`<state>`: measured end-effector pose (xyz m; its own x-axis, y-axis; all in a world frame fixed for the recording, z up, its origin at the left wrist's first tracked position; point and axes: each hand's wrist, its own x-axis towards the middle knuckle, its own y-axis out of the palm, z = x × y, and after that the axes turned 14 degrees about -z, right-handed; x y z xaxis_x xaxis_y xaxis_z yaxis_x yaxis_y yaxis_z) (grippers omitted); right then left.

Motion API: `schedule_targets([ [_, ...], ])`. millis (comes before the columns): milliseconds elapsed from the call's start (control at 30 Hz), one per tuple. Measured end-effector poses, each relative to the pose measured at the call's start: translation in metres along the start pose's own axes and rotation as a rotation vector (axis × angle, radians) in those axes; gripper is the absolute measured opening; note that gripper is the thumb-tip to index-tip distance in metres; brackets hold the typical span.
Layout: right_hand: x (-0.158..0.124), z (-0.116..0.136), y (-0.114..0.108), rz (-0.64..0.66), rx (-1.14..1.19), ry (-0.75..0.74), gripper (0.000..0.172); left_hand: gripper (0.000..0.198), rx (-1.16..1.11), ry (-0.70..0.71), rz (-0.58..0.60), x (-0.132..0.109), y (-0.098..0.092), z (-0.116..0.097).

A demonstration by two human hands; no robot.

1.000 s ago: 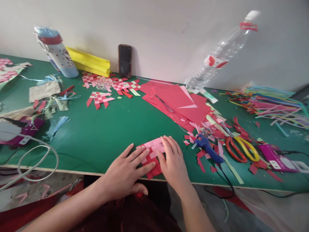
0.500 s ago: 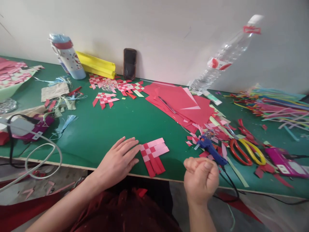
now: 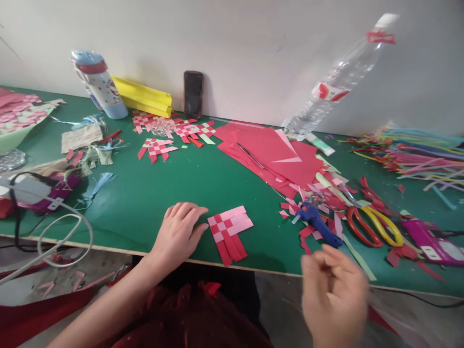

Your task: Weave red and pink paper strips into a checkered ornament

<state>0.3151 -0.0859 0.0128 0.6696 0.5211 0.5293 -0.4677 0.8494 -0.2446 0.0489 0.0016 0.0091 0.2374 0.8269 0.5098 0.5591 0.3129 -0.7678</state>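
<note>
A half-woven mat of red and pink paper strips (image 3: pixel 229 230) lies near the front edge of the green table (image 3: pixel 188 183). My left hand (image 3: pixel 179 233) rests flat on the table just left of the mat, fingers loosely curled toward it, holding nothing. My right hand (image 3: pixel 335 295) hangs in the air off the table's front edge, below a blue glue gun (image 3: pixel 315 221). It is smeared by motion, fingers loosely bent, and I cannot make out anything in it.
Red paper sheets (image 3: pixel 271 154), yellow-and-red scissors (image 3: pixel 373 224) and paper scraps lie to the right. Coloured strips (image 3: pixel 416 157) fill the far right. A plastic bottle (image 3: pixel 337 82), a phone (image 3: pixel 193 94), a flask (image 3: pixel 99 84) and finished woven pieces (image 3: pixel 155 147) stand at the back. Cables (image 3: pixel 54 232) lie left.
My right hand has left the woven mat, pulled back off the table edge and moved right and down. My left hand slid off the mat to its left side.
</note>
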Motion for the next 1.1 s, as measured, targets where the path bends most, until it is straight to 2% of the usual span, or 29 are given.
schedule_targets([
  [133, -0.003, 0.008, 0.02, 0.234, -0.157, -0.428, 0.033, 0.025, 0.09, 0.001, 0.072, 0.011, 0.011, -0.007],
  [200, -0.003, 0.015, 0.03, 0.297, -0.184, -0.534, 0.033, 0.027, 0.107, 0.002, 0.107, 0.015, 0.014, -0.011],
  [400, -0.008, 0.015, 0.044, 0.444, -0.226, -0.518, 0.032, 0.019, 0.072, -0.049, 0.181, 0.023, 0.015, -0.019],
  [567, -0.01, 0.009, 0.051, 0.48, -0.193, -0.465, 0.037, 0.016, -0.027, -0.095, 0.166, 0.025, 0.018, -0.018],
  [667, -0.007, 0.005, 0.055, 0.485, -0.129, -0.367, 0.041, 0.007, -0.168, -0.138, 0.199, 0.026, 0.018, -0.018],
  [733, -0.005, 0.002, 0.057, 0.485, -0.071, -0.255, 0.043, 0.009, -0.327, -0.218, 0.235, 0.026, 0.017, -0.019],
  [900, -0.002, 0.007, 0.061, 0.551, 0.17, 0.232, 0.059, 0.021, -0.849, -0.532, 0.257, 0.022, 0.014, -0.019],
  [1000, 0.0, 0.019, 0.064, 0.63, 0.308, 0.481, 0.067, 0.03, -0.97, -0.587, 0.29, 0.021, 0.011, -0.017],
  [1100, 0.0, 0.032, 0.069, 0.65, 0.329, 0.589, 0.068, 0.037, -1.006, -0.59, 0.32, 0.022, 0.005, -0.017],
])
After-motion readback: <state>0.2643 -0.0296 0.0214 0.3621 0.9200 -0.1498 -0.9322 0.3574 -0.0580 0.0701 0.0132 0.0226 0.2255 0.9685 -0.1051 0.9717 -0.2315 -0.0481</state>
